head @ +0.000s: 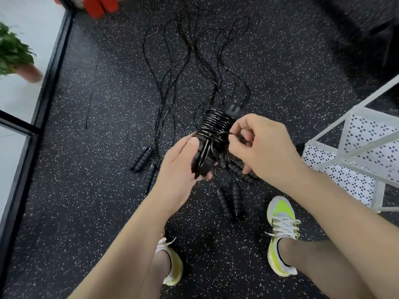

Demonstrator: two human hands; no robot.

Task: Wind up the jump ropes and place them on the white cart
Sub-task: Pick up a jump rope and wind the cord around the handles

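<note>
My left hand [179, 167] grips the black handles of a jump rope [212, 131], whose cord is coiled many times around them. My right hand [257, 145] pinches the free end of that cord beside the coil. Several other black jump ropes [185, 67] lie stretched out on the speckled floor, with their foam handles [141, 158] near my feet. More handles [224, 201] lie below my hands. The white cart [354, 147], with perforated shelves, stands at the right.
My two feet in white and yellow shoes [280, 231] stand on the dark speckled floor. A black-framed glass wall [43, 100] runs along the left, with a potted plant [15, 55] behind it. Red objects [99, 5] sit at the far top.
</note>
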